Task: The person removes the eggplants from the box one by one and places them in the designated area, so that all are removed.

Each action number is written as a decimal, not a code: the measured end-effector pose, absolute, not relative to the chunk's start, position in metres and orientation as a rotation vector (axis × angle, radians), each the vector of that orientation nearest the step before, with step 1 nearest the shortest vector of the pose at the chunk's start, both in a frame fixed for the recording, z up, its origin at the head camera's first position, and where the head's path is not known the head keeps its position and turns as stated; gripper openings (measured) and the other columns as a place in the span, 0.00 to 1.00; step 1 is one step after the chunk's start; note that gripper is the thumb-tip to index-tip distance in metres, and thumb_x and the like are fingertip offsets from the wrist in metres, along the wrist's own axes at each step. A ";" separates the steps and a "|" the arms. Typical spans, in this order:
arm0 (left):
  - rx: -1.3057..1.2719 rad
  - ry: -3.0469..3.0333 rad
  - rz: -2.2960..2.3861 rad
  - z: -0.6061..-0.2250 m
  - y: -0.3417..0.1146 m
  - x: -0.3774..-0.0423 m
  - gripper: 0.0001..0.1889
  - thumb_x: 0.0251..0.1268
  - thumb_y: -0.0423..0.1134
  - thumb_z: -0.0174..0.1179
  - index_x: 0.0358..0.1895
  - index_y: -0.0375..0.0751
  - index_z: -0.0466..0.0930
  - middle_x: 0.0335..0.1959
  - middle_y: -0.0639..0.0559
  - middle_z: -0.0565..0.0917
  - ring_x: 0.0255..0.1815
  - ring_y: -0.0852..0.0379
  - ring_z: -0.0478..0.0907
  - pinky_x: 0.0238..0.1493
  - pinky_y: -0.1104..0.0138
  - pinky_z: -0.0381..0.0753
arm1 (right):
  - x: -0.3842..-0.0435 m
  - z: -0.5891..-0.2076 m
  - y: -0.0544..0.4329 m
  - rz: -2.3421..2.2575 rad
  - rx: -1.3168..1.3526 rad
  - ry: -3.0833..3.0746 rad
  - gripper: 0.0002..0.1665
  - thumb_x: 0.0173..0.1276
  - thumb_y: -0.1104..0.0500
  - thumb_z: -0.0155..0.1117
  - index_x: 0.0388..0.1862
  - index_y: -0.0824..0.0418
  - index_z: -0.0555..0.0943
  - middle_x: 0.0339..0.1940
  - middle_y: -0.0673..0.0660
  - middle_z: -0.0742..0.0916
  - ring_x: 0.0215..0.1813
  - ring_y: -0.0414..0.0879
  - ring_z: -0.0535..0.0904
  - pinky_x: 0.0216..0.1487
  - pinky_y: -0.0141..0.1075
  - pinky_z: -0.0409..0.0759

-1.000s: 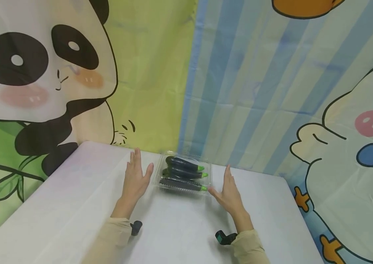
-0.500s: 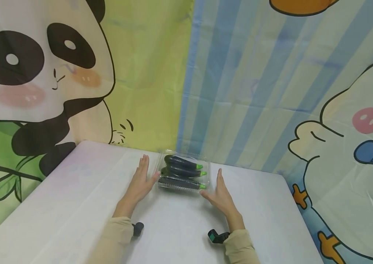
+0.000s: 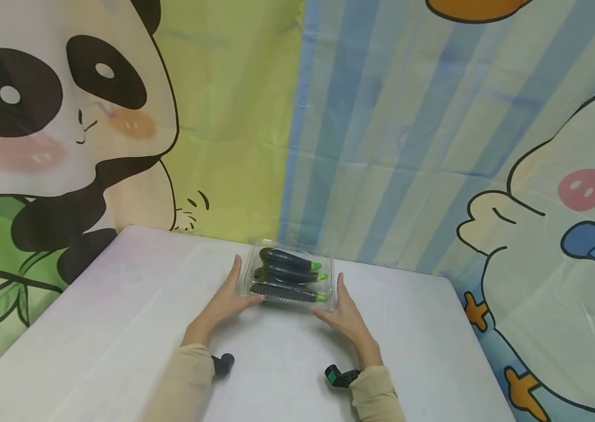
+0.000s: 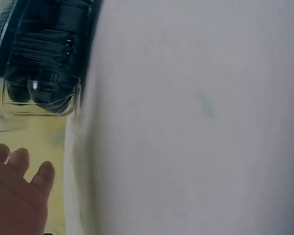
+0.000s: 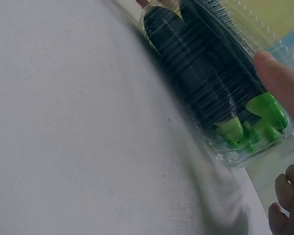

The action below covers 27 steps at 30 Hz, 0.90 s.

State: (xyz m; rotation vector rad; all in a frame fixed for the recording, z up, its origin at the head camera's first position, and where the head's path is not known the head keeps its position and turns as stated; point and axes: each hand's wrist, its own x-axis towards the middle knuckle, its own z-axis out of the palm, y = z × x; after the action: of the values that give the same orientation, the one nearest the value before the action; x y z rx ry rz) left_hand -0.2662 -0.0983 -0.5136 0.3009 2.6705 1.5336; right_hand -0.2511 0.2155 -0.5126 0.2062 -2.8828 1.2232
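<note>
Over the last second both hands have closed in on the clear plastic box, the left hand [image 3: 224, 300] now at its left end and the right hand [image 3: 346, 312] at its right, with fingers extended and thumbs spread toward the front side. Neither has clenched round the box [image 3: 328, 266], though whether they touch it I cannot tell; it sits near the far edge of the white table [image 3: 281, 363], holding dark eggplants [image 3: 289, 275] with green stems.
</note>
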 end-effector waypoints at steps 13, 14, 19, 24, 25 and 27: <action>0.244 2.615 1.625 -0.535 -0.093 -0.272 0.63 0.45 0.64 0.69 0.77 0.50 0.32 0.79 0.47 0.41 0.78 0.40 0.42 0.76 0.45 0.45 | -0.253 -0.524 0.208 1.388 0.183 -2.808 0.68 0.55 0.37 0.69 0.78 0.59 0.36 0.79 0.60 0.47 0.78 0.58 0.47 0.77 0.54 0.50; 0.243 2.611 1.644 -0.537 -0.092 -0.272 0.63 0.45 0.63 0.69 0.77 0.50 0.33 0.79 0.49 0.40 0.78 0.41 0.42 0.76 0.44 0.46 | -0.253 -0.525 0.207 1.420 0.176 -2.794 0.68 0.55 0.38 0.69 0.78 0.58 0.36 0.79 0.59 0.47 0.78 0.58 0.46 0.77 0.54 0.49; 0.248 2.568 1.749 -0.542 -0.091 -0.268 0.62 0.46 0.58 0.71 0.77 0.53 0.33 0.79 0.51 0.39 0.78 0.39 0.42 0.73 0.43 0.53 | -0.249 -0.526 0.201 1.577 0.156 -2.715 0.66 0.57 0.43 0.70 0.78 0.55 0.36 0.80 0.56 0.45 0.79 0.58 0.43 0.77 0.57 0.46; 0.244 2.506 1.810 -0.543 -0.091 -0.267 0.64 0.44 0.55 0.73 0.77 0.54 0.32 0.79 0.51 0.38 0.78 0.40 0.43 0.72 0.46 0.58 | -0.241 -0.515 0.196 1.732 0.136 -2.661 0.64 0.59 0.52 0.70 0.78 0.57 0.34 0.79 0.58 0.44 0.79 0.59 0.38 0.76 0.60 0.41; 0.243 2.499 1.814 -0.543 -0.090 -0.268 0.64 0.44 0.55 0.73 0.77 0.54 0.32 0.79 0.50 0.38 0.78 0.40 0.43 0.72 0.47 0.58 | -0.242 -0.515 0.196 1.744 0.127 -2.653 0.64 0.59 0.52 0.70 0.78 0.57 0.34 0.79 0.58 0.44 0.79 0.59 0.38 0.76 0.60 0.41; 0.249 2.481 1.829 -0.544 -0.089 -0.269 0.64 0.44 0.55 0.73 0.77 0.53 0.32 0.79 0.50 0.37 0.78 0.40 0.43 0.72 0.47 0.59 | -0.246 -0.525 0.198 1.739 0.119 -2.630 0.64 0.59 0.51 0.70 0.78 0.54 0.34 0.80 0.57 0.45 0.79 0.59 0.38 0.76 0.61 0.41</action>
State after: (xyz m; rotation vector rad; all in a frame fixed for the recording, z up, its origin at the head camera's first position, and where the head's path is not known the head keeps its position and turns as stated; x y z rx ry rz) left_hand -0.2692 -0.0891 -0.5439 0.2486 2.4814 1.8290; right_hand -0.2463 0.1980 -0.5254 0.1194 -2.6295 1.7385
